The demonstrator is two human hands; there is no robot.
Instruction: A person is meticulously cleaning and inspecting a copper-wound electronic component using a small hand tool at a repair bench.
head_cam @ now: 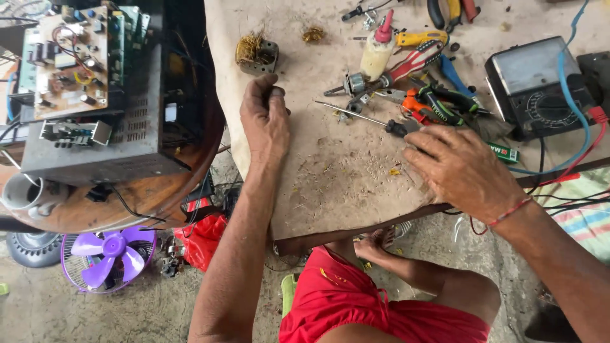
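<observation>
Left hand (265, 121) curled loosely, nothing clearly held, near worktop (330, 184) left edge. Right hand (460, 168) laid flat, fingers apart, beside screwdriver (368, 119), as if for reach.

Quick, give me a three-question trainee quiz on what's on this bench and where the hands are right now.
1. True or false: the right hand rests on the worktable near the black-handled screwdriver.
2. Which sits closest to the left hand? A) analog multimeter B) small copper-wound motor part C) purple fan
3. Fill in: the open chassis with a circuit board stands on a round ____ table.

Key: 1 true; 2 B; 3 wooden.
</observation>
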